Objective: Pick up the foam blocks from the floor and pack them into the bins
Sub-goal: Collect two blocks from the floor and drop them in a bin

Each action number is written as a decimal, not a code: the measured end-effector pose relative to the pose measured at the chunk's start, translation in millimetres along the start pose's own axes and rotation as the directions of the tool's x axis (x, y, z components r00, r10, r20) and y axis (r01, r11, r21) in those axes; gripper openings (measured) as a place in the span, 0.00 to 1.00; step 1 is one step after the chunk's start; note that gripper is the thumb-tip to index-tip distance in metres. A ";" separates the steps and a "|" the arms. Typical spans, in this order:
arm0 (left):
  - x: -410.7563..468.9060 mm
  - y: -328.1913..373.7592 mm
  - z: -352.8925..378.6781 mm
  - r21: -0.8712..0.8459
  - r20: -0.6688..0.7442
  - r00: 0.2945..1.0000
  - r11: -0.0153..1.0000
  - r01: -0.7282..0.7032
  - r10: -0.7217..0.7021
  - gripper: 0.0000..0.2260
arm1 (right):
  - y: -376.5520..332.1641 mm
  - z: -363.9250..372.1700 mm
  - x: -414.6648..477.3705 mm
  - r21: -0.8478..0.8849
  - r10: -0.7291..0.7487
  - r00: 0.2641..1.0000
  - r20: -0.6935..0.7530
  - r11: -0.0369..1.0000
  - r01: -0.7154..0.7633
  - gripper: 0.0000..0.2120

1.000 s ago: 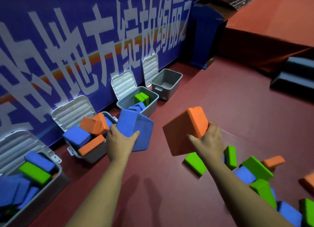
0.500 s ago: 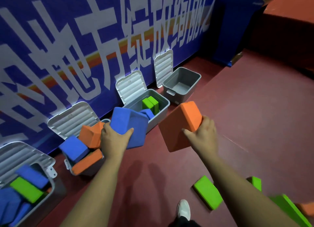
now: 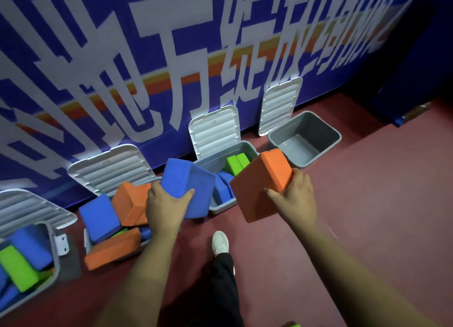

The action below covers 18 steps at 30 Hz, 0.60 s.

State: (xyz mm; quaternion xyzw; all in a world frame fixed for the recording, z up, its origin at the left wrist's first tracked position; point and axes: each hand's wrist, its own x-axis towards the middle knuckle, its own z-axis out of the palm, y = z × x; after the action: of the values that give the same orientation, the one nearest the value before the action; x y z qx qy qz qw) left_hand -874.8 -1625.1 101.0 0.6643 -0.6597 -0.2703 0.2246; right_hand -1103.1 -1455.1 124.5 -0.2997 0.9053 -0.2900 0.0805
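Note:
My left hand [image 3: 164, 205] grips a blue foam block [image 3: 190, 190] held in the air just in front of the third grey bin [image 3: 224, 207]. That bin holds green and blue blocks. My right hand [image 3: 295, 195] grips an orange foam block [image 3: 259, 189] by its right end, over the bin's right front corner. Farther right stands an empty grey bin [image 3: 321, 152]. To the left, a second bin [image 3: 86, 241] is heaped with orange and blue blocks, and a first bin [image 3: 55, 265] at the far left holds blue and green ones.
All bins line a blue banner wall [image 3: 171, 57] with their white lids [image 3: 213, 130] leaning open against it. My white shoe [image 3: 220, 242] and dark trouser leg are on the red floor [image 3: 380, 216] below my hands. A green block's edge [image 3: 290, 324] shows at the bottom.
I have stepped closer to the bins, carrying both blocks forward. The loose blocks on the floor at the right have dropped out of view, and my foot has come into view.

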 end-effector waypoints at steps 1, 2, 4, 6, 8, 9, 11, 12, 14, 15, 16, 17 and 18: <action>21.8 7.2 17.9 -0.004 0.013 1.000 1.000 0.014 -0.014 0.37 | -0.4 12.0 25.3 -0.011 0.002 1.000 0.010 1.000 -0.002 0.40; 44.9 16.0 36.3 -0.007 0.025 0.999 1.000 0.028 -0.027 0.37 | -0.8 24.1 52.3 -0.023 0.005 1.000 0.022 1.000 -0.005 0.40; 86.7 36.3 69.1 -0.007 0.042 0.999 0.999 0.034 -0.034 0.37 | -3.6 43.7 101.3 -0.030 0.027 0.999 0.043 0.999 -0.025 0.39; 126.0 56.4 101.5 0.005 0.053 0.999 1.000 0.012 -0.012 0.35 | -5.4 63.3 153.3 -0.041 0.025 0.997 0.070 0.999 -0.022 0.38; 160.8 75.2 128.9 0.028 0.079 0.997 1.000 -0.012 0.010 0.35 | -9.1 77.2 201.6 -0.056 0.043 0.995 0.084 0.998 -0.039 0.37; 176.1 83.9 140.6 0.036 0.086 0.996 0.999 -0.019 0.016 0.35 | -10.7 82.7 224.0 -0.060 0.047 0.995 0.087 0.997 -0.042 0.37; 204.9 97.7 162.6 0.054 0.081 0.997 0.998 -0.023 0.018 0.35 | -14.3 93.9 266.4 -0.068 0.044 0.995 0.093 0.997 -0.037 0.38; 217.4 102.6 173.9 0.061 0.078 0.997 0.998 -0.008 0.004 0.35 | -13.7 100.8 286.4 -0.074 0.041 0.994 0.101 0.997 -0.033 0.38; 238.6 106.5 199.3 0.073 0.076 0.996 0.996 0.044 -0.049 0.34 | -11.4 118.6 323.6 -0.075 0.019 0.991 0.136 0.997 -0.009 0.36; 247.5 106.1 214.0 0.082 0.070 0.995 0.994 0.071 -0.076 0.34 | -8.7 131.0 340.9 -0.069 0.009 0.987 0.163 0.998 0.002 0.35; 254.9 104.4 229.8 0.091 0.054 0.994 0.992 0.091 -0.096 0.34 | -6.1 144.4 357.3 -0.058 0.002 0.980 0.198 0.998 0.010 0.34; 260.9 101.3 246.9 0.098 0.042 0.992 0.989 0.111 -0.116 0.34 | -2.3 159.8 372.2 -0.048 -0.004 0.971 0.240 0.999 0.016 0.34; 265.2 97.6 264.7 0.100 0.042 0.987 0.984 0.147 -0.152 0.34 | 4.0 177.4 385.7 -0.041 -0.008 0.956 0.293 0.999 0.021 0.33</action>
State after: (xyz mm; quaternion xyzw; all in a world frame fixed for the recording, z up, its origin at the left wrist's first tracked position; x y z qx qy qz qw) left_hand -1126.4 -1877.1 -51.1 0.7152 -0.6257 -0.2706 0.1546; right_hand -1359.8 -1764.4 -12.2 -0.3475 0.8874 -0.2232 0.2049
